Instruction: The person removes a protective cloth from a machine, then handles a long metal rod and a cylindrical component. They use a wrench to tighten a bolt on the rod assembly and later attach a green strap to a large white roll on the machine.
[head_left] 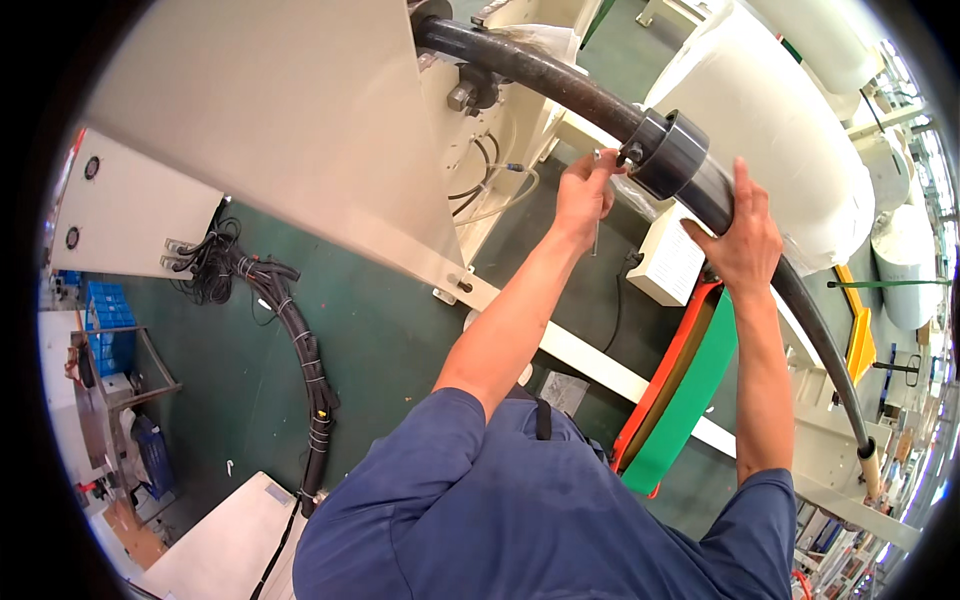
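Note:
A long dark steel shaft (pixel 575 88) runs from the cream machine frame at upper left down to the right, with a thick black collar (pixel 672 155) around it. My left hand (pixel 584 205) is closed around a thin metal hex key (pixel 597 238), just left of the collar. Its fingertips are close to a screw (pixel 633 153) on the collar's side; whether the key sits in the screw is hidden by the fingers. My right hand (pixel 745 240) lies against the shaft right of the collar, fingers stretched out and thumb apart.
Large white wrapped rolls (pixel 775 130) stand beyond the shaft. Below it are a white box (pixel 668 258) with a cable and a red-edged green panel (pixel 680 400). A cream beam (pixel 600 372) crosses in front of me. Bundled black cables (pixel 305 360) trail over the green floor at left.

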